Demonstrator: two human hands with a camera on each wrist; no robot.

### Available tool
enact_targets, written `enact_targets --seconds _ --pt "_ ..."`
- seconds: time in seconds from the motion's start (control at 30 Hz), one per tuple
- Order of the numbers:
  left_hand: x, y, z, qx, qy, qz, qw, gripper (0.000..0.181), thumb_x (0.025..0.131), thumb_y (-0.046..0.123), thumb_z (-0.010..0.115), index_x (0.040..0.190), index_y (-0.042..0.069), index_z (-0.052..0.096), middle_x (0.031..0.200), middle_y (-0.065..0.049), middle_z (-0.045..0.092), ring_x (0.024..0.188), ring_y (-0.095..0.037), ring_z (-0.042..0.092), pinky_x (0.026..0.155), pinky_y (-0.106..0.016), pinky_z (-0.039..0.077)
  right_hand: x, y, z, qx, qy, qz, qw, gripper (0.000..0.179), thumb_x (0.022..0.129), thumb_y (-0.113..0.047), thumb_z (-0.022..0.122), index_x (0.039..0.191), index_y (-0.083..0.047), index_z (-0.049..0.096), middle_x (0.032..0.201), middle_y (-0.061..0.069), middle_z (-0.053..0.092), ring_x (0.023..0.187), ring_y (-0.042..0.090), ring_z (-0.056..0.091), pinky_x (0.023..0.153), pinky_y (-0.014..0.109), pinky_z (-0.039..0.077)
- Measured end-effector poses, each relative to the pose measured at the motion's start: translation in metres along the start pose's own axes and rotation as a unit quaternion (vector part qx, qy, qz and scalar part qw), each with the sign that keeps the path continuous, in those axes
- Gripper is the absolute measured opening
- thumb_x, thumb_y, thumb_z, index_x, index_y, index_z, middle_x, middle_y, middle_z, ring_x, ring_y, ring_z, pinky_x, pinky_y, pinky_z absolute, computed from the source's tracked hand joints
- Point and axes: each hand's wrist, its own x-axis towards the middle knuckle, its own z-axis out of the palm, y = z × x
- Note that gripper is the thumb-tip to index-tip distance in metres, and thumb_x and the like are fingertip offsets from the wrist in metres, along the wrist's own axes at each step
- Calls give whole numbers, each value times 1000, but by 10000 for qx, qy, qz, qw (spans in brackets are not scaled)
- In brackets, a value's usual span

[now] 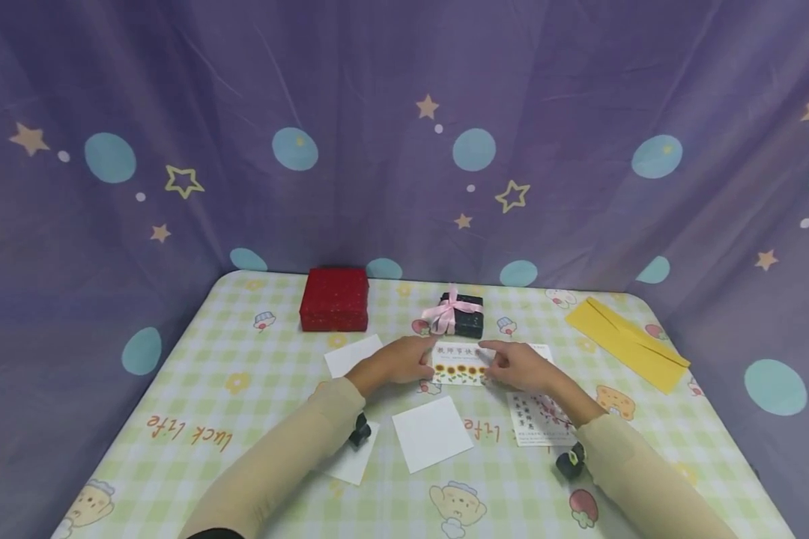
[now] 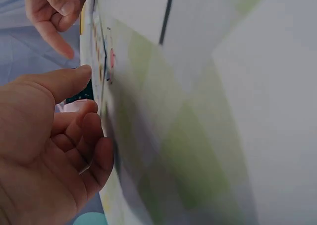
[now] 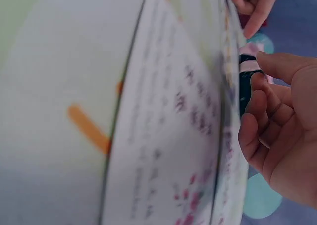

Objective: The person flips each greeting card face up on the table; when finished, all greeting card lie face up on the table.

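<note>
A white card with a row of sunflowers and Chinese lettering (image 1: 460,364) lies flat on the table between the two hands. My left hand (image 1: 404,359) is at its left edge, index finger reaching toward the upper left corner and thumb lower down. My right hand (image 1: 522,367) mirrors it at the right edge, index fingertip at the upper right corner. In the wrist views, the left hand (image 2: 64,136) and right hand (image 3: 285,116) have loosely bent fingers with a gap to the thumb and nothing between. Just behind the card is a dark gift box with a pink ribbon bow (image 1: 461,314).
A red box (image 1: 335,301) stands at the back left. A yellow envelope (image 1: 627,344) lies at the right. Blank white cards (image 1: 433,434) lie left and in front. Under the right forearm is a card with pink blossoms (image 1: 535,427). A purple curtain (image 1: 404,150) hangs behind the table.
</note>
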Motion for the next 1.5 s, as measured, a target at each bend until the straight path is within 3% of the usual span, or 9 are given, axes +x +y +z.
enact_targets --seconds 0.17,0.3,0.57,0.67,0.8,0.9,0.97,1.17,1.5 --pt "-7 1 -6 188 142 16 9997 65 91 26 73 148 3 50 87 4 58 83 -11 54 85 -30 47 -7 -13 -3 52 176 -276 9995 57 95 -19 70 148 -8 52 79 -9 64 62 6 53 61 24 47" --pt "-18 6 -6 108 50 -70 9999 67 92 27 74 150 5 48 95 1 59 88 -13 54 85 -31 48 -12 -24 4 73 129 -473 9988 54 93 -18 71 144 -9 56 82 -11 65 65 3 52 64 22 46" --pt "-61 20 -3 261 134 -611 9977 68 92 37 74 148 7 51 99 1 60 90 -12 57 84 -37 52 -18 -46 27 -54 -463 -927 9946 55 92 -18 73 145 -10 56 85 -15 65 71 -1 56 70 22 49" --pt "-77 23 1 166 81 -744 9971 69 90 37 76 147 6 51 101 0 61 92 -14 58 85 -39 52 -18 -51 33 -30 -675 -980 9929 59 91 -20 75 145 -9 55 83 -17 64 69 -1 57 71 22 50" --pt "-95 23 12 229 27 -776 9967 73 89 40 77 148 7 51 118 -6 63 106 -20 62 92 -40 53 -18 -53 40 65 -841 -979 9916 60 90 -23 77 144 -10 56 77 -17 63 64 -1 57 65 21 50" --pt "-106 23 21 312 142 -789 9963 75 87 42 78 148 8 51 125 -9 62 114 -24 62 97 -43 53 -18 -53 45 88 -919 -950 9912 60 89 -23 78 144 -12 56 76 -16 63 61 0 56 60 21 49" --pt "-113 23 27 360 235 -806 9958 75 85 43 79 146 8 52 121 -9 62 111 -24 62 94 -43 53 -19 -55 47 52 -945 -882 9916 61 88 -23 79 144 -13 56 76 -16 62 61 1 57 59 21 49" --pt "-122 23 41 624 518 -832 9932 79 79 52 82 139 8 57 115 -8 63 104 -25 60 88 -44 49 -20 -58 50 -193 -801 -663 9944 56 85 -21 81 137 -16 62 77 -15 61 63 3 56 60 22 49" --pt "-126 28 48 808 679 -852 9908 68 77 50 84 130 13 62 110 -3 61 100 -20 55 82 -38 44 -17 -54 55 -85 -633 -646 9959 51 83 -19 83 130 -17 64 77 -13 59 61 2 53 58 21 46"
